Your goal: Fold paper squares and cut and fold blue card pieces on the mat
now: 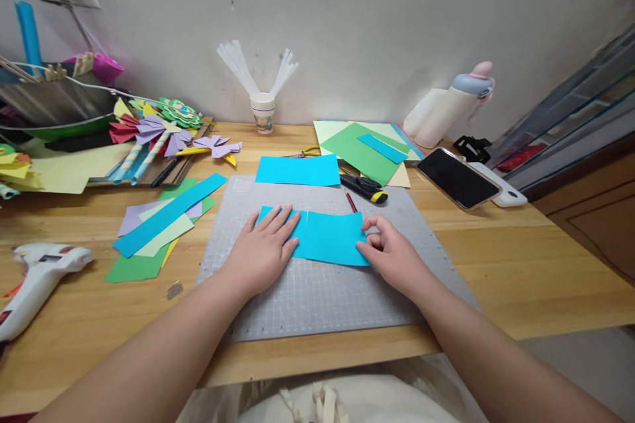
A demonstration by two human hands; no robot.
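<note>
A blue paper strip [332,238] lies across the grey cutting mat [317,304], with a pale vertical line near its middle. Whether that line is a crease or a gap between two pieces, I cannot tell. My left hand [265,248] rests flat on the strip's left part, fingers stretched out. At the right end, my right hand [387,251] pinches the paper's edge between thumb and fingers; this part looks slightly raised. Another blue paper rectangle [297,170] lies behind, at the mat's far edge. Beside it are a black and yellow utility knife [364,189] and a dark red pencil [350,201].
Paper scraps [159,228] and a white glue gun [42,277] lie on the left. Behind stand paper flowers [159,132] and a cup [262,112] of white strips. Coloured sheets [354,149], a phone [459,178] and a bottle [449,109] are at right.
</note>
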